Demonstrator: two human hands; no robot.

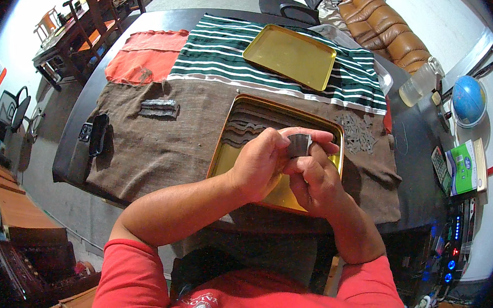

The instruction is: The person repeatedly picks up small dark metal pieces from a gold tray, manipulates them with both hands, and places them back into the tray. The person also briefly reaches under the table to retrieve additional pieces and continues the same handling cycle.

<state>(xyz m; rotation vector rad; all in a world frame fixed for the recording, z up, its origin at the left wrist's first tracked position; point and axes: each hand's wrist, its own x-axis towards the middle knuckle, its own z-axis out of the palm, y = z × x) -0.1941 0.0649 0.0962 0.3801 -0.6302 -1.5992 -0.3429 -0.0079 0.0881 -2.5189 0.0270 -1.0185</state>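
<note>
Over the near tray, both hands are raised together around a small, dark grey, flat metal-looking piece (pixel 299 146). My left hand (pixel 261 160) pinches its upper left part, with the fingers stretched behind it. My right hand (pixel 316 184) is curled against its lower right edge, thumb and fingertips on it. Below them lies a gold tray (pixel 221 164), partly hidden by my hands. Wavy rows of dark strip-like pieces (pixel 244 128) fill its far part. Right of the tray, many small loose grey pieces (pixel 356 134) lie scattered on the brown cloth (pixel 136 151).
An upturned-rim gold tray (pixel 291 58) rests on a green striped cloth (pixel 209 47). Grey bundled pieces (pixel 159 109) and a black phone-like object (pixel 99 135) lie on the left. A plastic jug (pixel 420 84), blue globe (pixel 468 100) and green pack (pixel 463 166) stand at the right.
</note>
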